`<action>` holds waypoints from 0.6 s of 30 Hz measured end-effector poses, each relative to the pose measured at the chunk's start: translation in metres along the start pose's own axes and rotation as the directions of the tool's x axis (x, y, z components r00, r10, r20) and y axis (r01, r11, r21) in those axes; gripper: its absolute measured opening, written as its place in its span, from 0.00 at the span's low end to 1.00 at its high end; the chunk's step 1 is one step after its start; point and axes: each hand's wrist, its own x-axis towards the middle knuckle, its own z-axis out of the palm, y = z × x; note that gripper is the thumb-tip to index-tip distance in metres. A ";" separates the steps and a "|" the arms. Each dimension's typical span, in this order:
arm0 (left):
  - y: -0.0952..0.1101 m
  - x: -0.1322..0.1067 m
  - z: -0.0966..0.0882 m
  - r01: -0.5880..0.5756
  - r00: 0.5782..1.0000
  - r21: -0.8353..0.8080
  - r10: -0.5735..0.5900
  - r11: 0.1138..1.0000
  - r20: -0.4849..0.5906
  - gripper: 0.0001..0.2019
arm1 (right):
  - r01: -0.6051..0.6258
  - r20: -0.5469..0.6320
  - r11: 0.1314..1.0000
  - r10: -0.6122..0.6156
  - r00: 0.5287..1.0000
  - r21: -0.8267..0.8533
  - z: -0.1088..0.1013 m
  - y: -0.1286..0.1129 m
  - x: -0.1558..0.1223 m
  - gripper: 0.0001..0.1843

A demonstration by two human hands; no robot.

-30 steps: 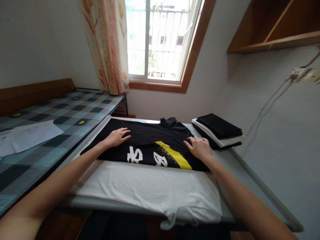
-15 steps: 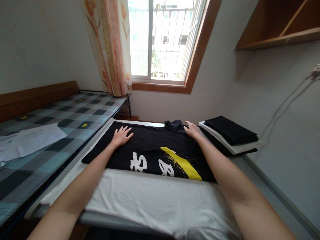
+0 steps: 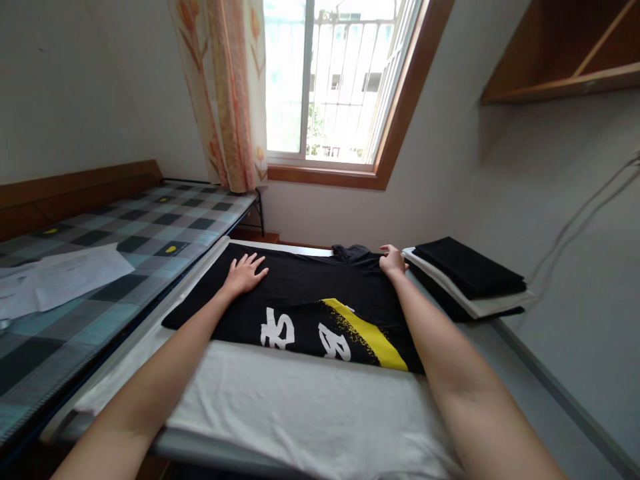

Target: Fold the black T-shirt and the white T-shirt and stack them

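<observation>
A black T-shirt [image 3: 295,280] with white lettering and a yellow stripe lies folded lengthwise across a white cloth [image 3: 300,407] on a table. My left hand [image 3: 244,274] rests flat on the shirt's left part, fingers spread. At the shirt's far right corner, my right hand [image 3: 393,261] has curled fingers closed on its edge; the fingertips are partly hidden. Between the hands, a small bunched part of the shirt [image 3: 353,253] sticks up along the far edge.
Folded black and white clothes [image 3: 470,270] are stacked right of my right hand, by the wall. A checked bed [image 3: 165,267] with papers [image 3: 70,277] on it stands to the left. Ahead are a curtain [image 3: 235,100] and a barred window [image 3: 340,87]. A wooden shelf [image 3: 565,90] hangs upper right.
My right hand has moved slightly right along the shirt's far edge, and its fingers are more curled. The bunched fabric lies flatter. My left hand stays in place on the shirt.
</observation>
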 end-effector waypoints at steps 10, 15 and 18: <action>0.000 0.000 0.000 0.004 1.000 -0.002 -0.004 1.000 -0.002 0.31 | 0.114 0.119 0.974 -0.092 0.989 -0.196 0.007 -0.012 0.009 0.24; 0.000 0.001 0.003 0.006 1.000 -0.004 -0.006 1.000 -0.010 0.32 | 0.116 0.224 0.974 -0.071 0.972 -0.194 0.016 -0.026 0.021 0.23; -0.001 0.001 0.003 0.002 1.000 -0.010 -0.002 1.000 -0.021 0.32 | 0.134 0.222 0.972 -0.090 0.971 -0.192 0.021 -0.031 0.024 0.22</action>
